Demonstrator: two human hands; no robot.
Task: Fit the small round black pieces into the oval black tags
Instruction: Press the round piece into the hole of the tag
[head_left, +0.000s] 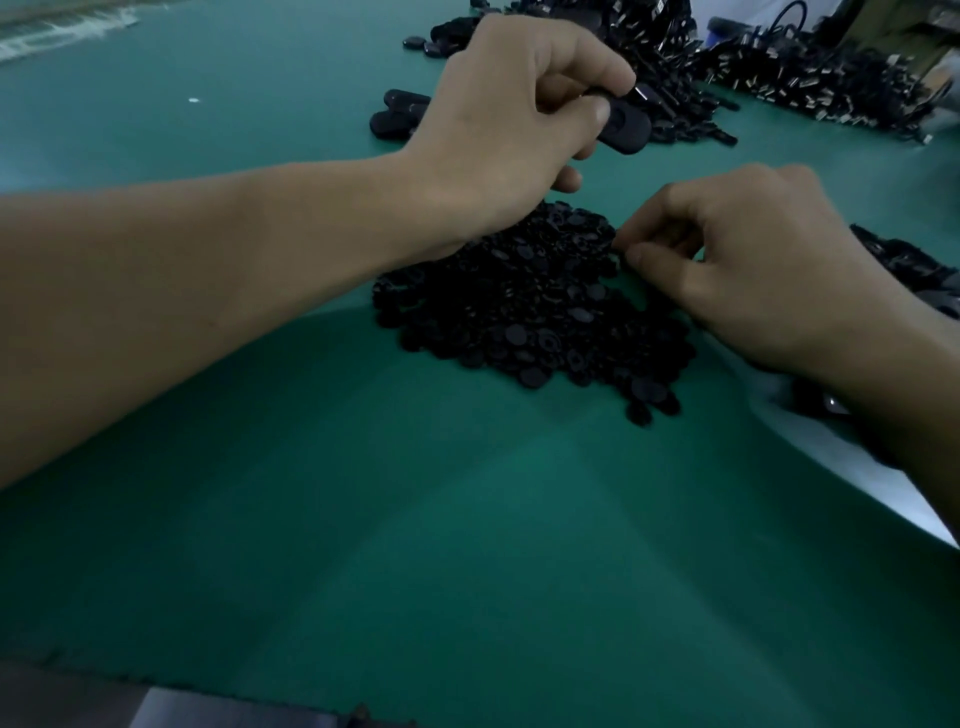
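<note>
Green matting (467, 519) covered the bench, and a heap of small round black plastic pieces (530, 312) lay on it between the two hands. The step in hand, by judgement, was picking one piece for the tag already held. The left hand (498, 119) was raised beyond the heap, its thumb and curled fingers gripping an oval black plastic tag (626, 124) whose free end pointed right. The right hand (743, 260) sat at the heap's right edge, fingers curled, thumb and forefinger tips nearly meeting. Whether a piece lay between them could not be told. The next move would likely call for lifting a single piece clear of its neighbours, carrying it up to the tag and pressing it home squarely. More loose oval black tags (397, 111) lay just beyond the left hand – a large pile of dark parts (831, 88) lay far right
</note>
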